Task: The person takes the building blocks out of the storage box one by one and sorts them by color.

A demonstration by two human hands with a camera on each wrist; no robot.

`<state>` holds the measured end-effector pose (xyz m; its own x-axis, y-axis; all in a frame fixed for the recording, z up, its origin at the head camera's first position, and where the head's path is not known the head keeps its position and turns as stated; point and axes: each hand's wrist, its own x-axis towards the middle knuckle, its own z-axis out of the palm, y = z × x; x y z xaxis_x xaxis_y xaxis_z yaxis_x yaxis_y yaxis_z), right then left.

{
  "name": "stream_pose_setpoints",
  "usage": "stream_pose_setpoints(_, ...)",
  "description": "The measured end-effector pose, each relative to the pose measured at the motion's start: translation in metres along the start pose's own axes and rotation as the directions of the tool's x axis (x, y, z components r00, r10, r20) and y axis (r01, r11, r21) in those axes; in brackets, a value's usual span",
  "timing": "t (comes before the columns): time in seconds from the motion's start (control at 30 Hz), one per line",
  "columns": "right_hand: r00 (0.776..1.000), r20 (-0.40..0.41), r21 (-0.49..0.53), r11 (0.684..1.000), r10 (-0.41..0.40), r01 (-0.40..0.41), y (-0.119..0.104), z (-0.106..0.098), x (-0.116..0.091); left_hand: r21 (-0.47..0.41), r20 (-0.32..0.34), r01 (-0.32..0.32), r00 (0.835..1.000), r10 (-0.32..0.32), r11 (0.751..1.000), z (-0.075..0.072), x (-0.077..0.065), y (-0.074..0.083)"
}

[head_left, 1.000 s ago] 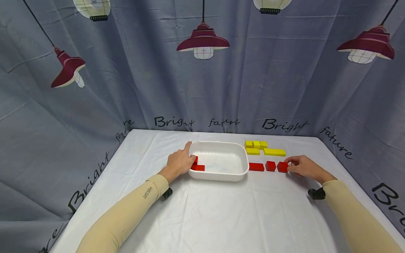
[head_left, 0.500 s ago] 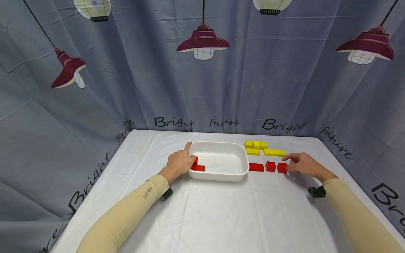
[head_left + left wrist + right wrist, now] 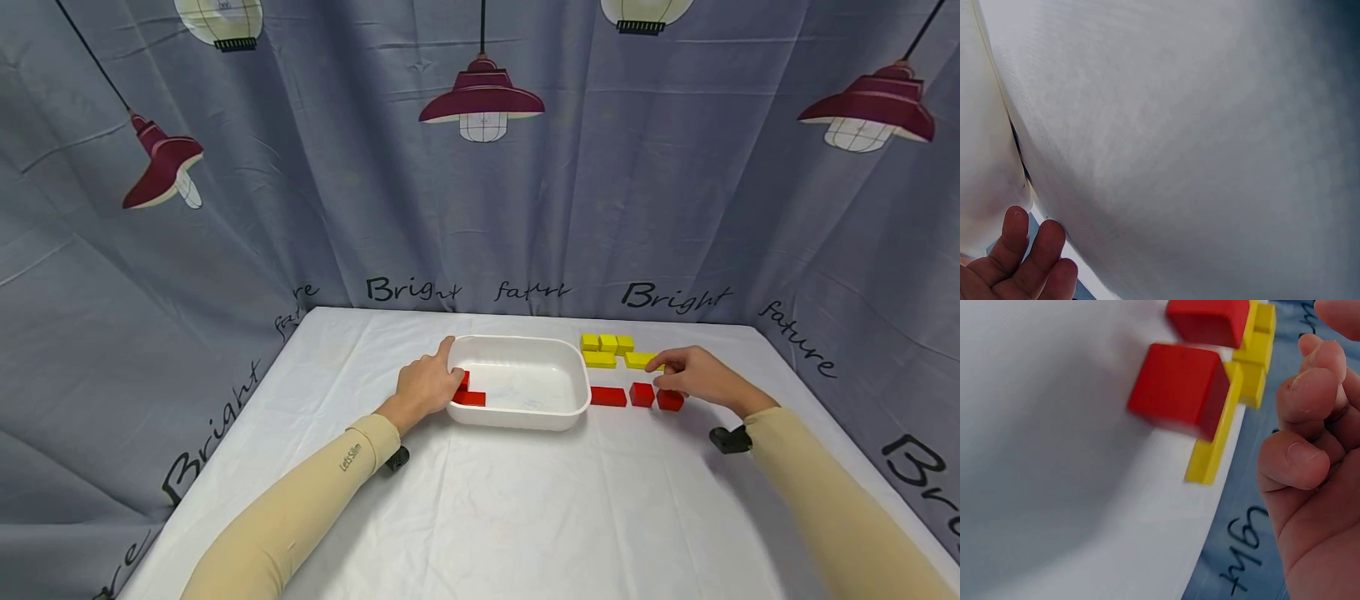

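At the left end of a white plastic tub (image 3: pixel 525 421), my left hand (image 3: pixel 426 385) grips the rim, thumb over the inside and index finger along the edge. Its other fingertips (image 3: pixel 1047 240) show beside the outer wall in the left wrist view. Red blocks (image 3: pixel 471 399) lie in the tub near the thumb. My right hand (image 3: pixel 701 375) is over the right red cube (image 3: pixel 670 402), fingers loosely bent, nothing between them. Its fingertips overlap a long yellow bar (image 3: pixel 637 361) in the head view. The right wrist view shows that red cube (image 3: pixel 1175 387) apart from the fingers.
A red bar (image 3: pixel 607 397) and a second red cube (image 3: pixel 641 394) line up right of the tub. Behind them are a shorter yellow bar (image 3: pixel 599 360) and several yellow cubes (image 3: pixel 607 342). White cloth (image 3: pixel 555 517) covers the table; a grey printed curtain (image 3: pixel 480 208) surrounds it.
My right hand has left the right red cube's side and moved up and leftward over it, toward the long yellow bar. My left hand and the tub stay put.
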<state>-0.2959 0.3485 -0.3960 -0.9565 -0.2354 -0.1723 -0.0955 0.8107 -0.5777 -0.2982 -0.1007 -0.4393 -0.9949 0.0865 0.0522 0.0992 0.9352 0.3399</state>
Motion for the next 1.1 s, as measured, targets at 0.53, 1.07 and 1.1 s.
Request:
stream_pose_setpoints(0.53,0.997,0.029,0.000,0.997,-0.071,0.071,-0.038,0.010,0.022,0.002,0.006,0.006,1.000,-0.006,1.000,-0.001,-0.001,0.001)
stream_pose_setpoints(1.07,0.977,0.092,0.070,0.980,-0.192,0.186,-0.091,0.023,0.045,0.002,0.025,0.017,1.000,-0.017,1.000,-0.001,0.001,0.001)
stream_pose_setpoints(1.1,0.974,0.097,0.070,0.978,-0.203,0.196,-0.094,0.025,0.047,0.002,0.023,0.017,1.000,-0.018,1.000,-0.001,0.001,0.001)
